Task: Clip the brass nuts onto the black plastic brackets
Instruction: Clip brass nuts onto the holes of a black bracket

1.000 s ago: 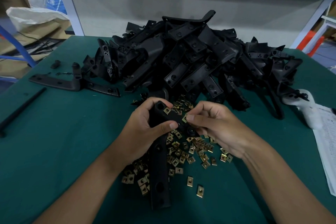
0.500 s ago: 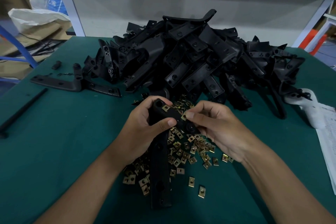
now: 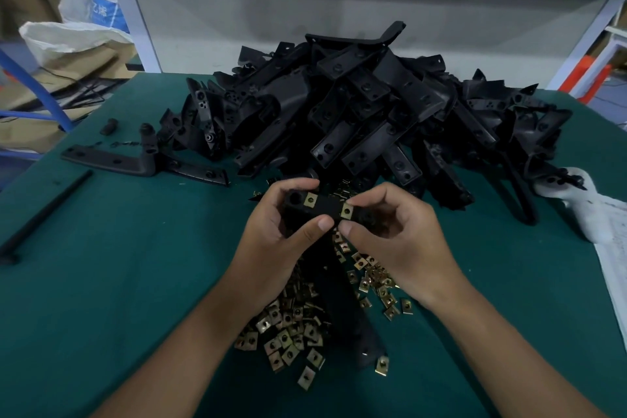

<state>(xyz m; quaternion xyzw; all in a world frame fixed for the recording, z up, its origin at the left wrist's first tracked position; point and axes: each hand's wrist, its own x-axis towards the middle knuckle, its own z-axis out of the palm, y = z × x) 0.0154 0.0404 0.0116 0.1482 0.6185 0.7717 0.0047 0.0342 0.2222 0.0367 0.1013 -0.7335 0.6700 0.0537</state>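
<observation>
brass nut (image 3: 346,212) sat pinched by the right hand (image 3: 400,241) on a stiff, light black plastic bracket (image 3: 324,210), its end gripped by the left hand (image 3: 274,231); loose nuts (image 3: 288,336) lay below both hands' fingers on the tabletop (image 3: 118,265). the small, slick clip likely wanted an edge pinch.

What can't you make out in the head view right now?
- Held bracket: lower part hidden behind the left hand.
- Second brass nut: whether fully seated; right hand fingertips cover its edge.
- Bracket pile: whether any carry nuts; too dark.
- White paper: cut off by the right edge.
</observation>
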